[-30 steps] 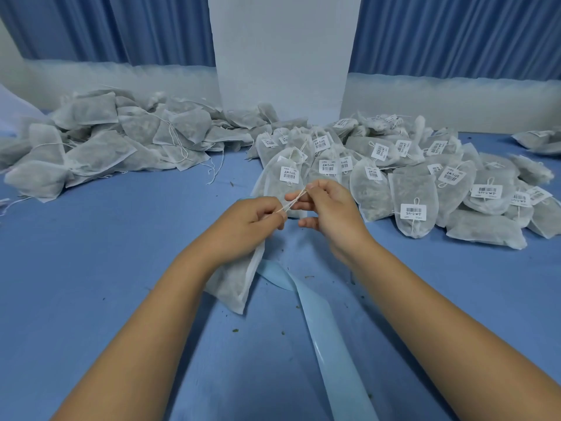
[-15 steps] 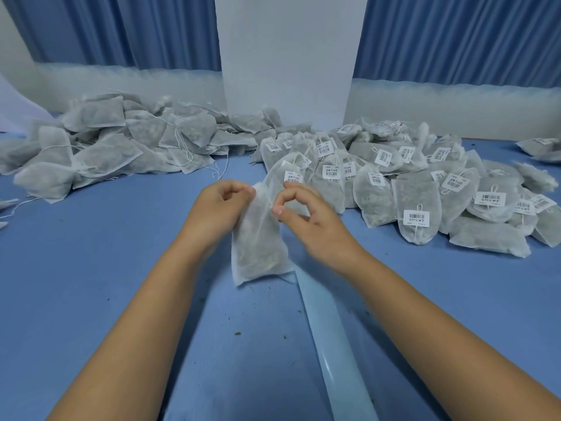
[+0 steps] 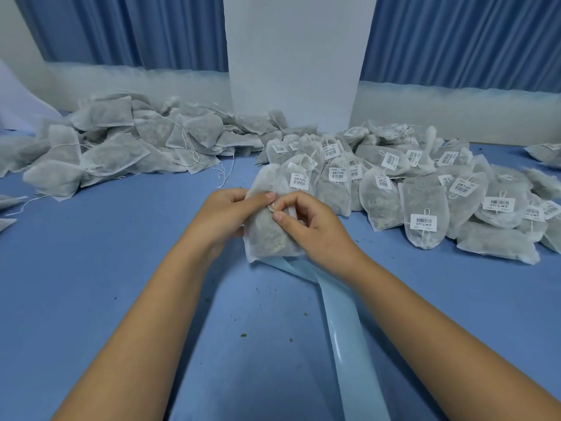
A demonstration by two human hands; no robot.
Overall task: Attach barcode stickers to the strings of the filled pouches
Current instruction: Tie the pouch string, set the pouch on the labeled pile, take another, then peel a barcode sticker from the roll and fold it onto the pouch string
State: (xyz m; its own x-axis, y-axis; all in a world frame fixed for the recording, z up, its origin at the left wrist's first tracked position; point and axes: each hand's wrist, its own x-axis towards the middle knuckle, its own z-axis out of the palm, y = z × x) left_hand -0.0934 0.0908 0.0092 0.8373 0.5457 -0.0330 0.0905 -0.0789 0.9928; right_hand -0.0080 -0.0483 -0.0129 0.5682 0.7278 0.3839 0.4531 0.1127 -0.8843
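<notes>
A filled pouch stands nearly upright at the middle of the blue desk, its bottom edge resting on a pale blue strip that runs toward the viewer. The left hand grips the pouch by its upper left side, with the fingers curled round the fabric. The right hand is at the neck of the same pouch, its thumb and forefinger pressed together and pinching the short string; the other fingers are loosely bent over the pouch's right edge. The two hands almost touch at the fingertips. Just behind and to the right lies a heap of labelled pouches, each with a white barcode sticker on its string. Well apart, at the far left of the desk, lies a heap of plain pouches with loose strings. A white pillar rises behind the heaps, between blue curtains.
</notes>
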